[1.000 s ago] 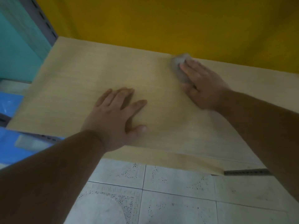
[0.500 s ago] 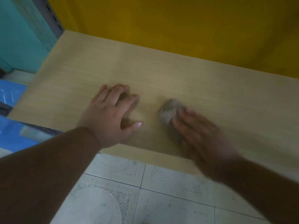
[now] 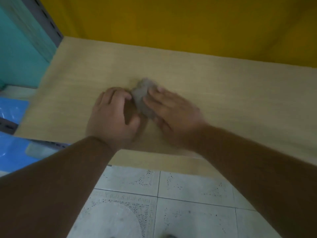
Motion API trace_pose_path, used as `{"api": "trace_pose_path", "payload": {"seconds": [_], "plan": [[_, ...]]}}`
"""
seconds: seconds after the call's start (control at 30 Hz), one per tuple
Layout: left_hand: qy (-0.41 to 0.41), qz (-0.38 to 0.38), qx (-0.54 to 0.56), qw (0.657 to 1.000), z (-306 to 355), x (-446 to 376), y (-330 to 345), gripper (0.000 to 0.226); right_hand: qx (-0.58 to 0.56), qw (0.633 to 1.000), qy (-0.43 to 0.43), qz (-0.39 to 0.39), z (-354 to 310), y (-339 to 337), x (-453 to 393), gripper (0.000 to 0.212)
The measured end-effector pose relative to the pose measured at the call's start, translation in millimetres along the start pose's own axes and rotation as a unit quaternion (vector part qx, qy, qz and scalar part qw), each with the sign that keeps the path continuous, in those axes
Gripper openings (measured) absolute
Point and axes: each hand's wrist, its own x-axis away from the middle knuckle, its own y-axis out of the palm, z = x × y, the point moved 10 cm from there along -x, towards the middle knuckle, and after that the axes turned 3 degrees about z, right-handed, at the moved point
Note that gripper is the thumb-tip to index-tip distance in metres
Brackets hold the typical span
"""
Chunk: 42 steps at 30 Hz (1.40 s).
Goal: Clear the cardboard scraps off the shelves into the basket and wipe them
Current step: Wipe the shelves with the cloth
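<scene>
Two hands of mine lie on the pale wood-grain shelf board [image 3: 223,93], yellow wall [image 3: 171,19] beyond my fingers and speckled grey floor tiles [image 3: 188,194] nearer me. My right hand [image 3: 173,111] presses flat, fingers straight, on the small crumpled grey cloth [image 3: 143,95]. My left hand [image 3: 111,117] sits just beside it, fingers curled, their tips touching the cloth; the picture blurs here.

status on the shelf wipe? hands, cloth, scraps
Right hand flat, pressing grey cloth onto shelf. Left hand fingers curled beside cloth, contact unclear, frame blurred. No cardboard scraps visible on shelf. Nothing in the way.
</scene>
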Motion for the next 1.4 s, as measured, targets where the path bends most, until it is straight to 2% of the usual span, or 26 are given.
{"api": "trace_pose_path", "payload": {"seconds": [0.07, 0.1, 0.17, 0.2, 0.23, 0.3, 0.33, 0.43, 0.5, 0.57, 0.67, 0.73, 0.83, 0.93, 1.03, 1.13, 1.2, 1.27, 1.4], "plan": [[0.005, -0.025, 0.012, 1.000, -7, 1, -4, 0.051, -0.002, 0.999, 0.030, -0.024, -3, -2, 40, 0.057], [0.039, -0.056, -0.008, 0.998, -8, 2, -4, 0.053, 0.002, 0.999, 0.041, -0.036, 1, -4, 53, 0.057], [0.141, -0.118, -0.110, 0.977, -25, 6, -7, 0.061, 0.008, 0.998, 0.055, -0.037, 17, -9, 56, 0.058], [0.163, -0.129, -0.154, 0.966, -45, 6, -15, 0.063, 0.009, 0.997, 0.069, -0.022, 28, -11, 45, 0.060], [0.157, -0.122, -0.180, 0.963, -70, 3, -27, 0.064, 0.011, 0.996, 0.093, -0.004, 43, -11, 27, 0.062], [0.096, -0.084, -0.203, 0.971, -114, 0, -53, 0.065, 0.030, 0.988, 0.153, 0.017, 76, -9, -23, 0.068], [0.073, -0.070, -0.211, 0.972, -125, 2, -58, 0.065, 0.039, 0.983, 0.177, 0.023, 89, -8, -51, 0.069], [0.078, -0.072, -0.222, 0.969, -123, 4, -51, 0.066, 0.040, 0.975, 0.215, 0.028, 100, -12, -125, 0.058], [0.071, -0.082, -0.220, 0.969, -127, 4, -53, 0.066, 0.032, 0.983, 0.183, 0.009, 73, -4, -151, 0.055], [0.080, -0.075, -0.217, 0.970, -127, 4, -55, 0.066, 0.022, 0.994, 0.104, 0.000, 25, 6, -144, 0.057], [0.085, -0.068, -0.216, 0.970, -128, 4, -58, 0.065, 0.003, 0.999, -0.030, -0.028, -60, 24, -82, 0.062], [0.087, -0.076, -0.219, 0.969, -128, 4, -58, 0.065, 0.004, 0.996, -0.059, -0.073, -95, 35, -32, 0.058], [0.087, -0.079, -0.213, 0.970, -129, 4, -59, 0.065, 0.011, 0.996, -0.044, -0.080, -100, 28, 7, 0.053], [0.094, -0.077, -0.211, 0.970, -128, 4, -57, 0.064, 0.012, 0.997, -0.002, -0.082, -79, 27, -1, 0.057], [0.097, -0.087, -0.209, 0.969, -126, 4, -54, 0.063, 0.014, 0.995, 0.096, -0.026, -38, 22, -43, 0.063], [0.089, -0.086, -0.213, 0.969, -124, 4, -52, 0.063, 0.034, 0.979, 0.201, 0.013, -4, 18, -109, 0.060], [0.089, -0.086, -0.215, 0.969, -123, 5, -53, 0.061, 0.036, 0.980, 0.194, 0.010, -17, 23, -149, 0.057], [0.095, -0.084, -0.216, 0.968, -125, 5, -55, 0.059, 0.026, 0.988, 0.151, 0.002, -51, 29, -170, 0.056], [0.080, -0.075, -0.197, 0.974, -132, 9, -61, 0.066, -0.035, 0.997, 0.061, -0.009, -119, 37, -119, 0.060]]}}
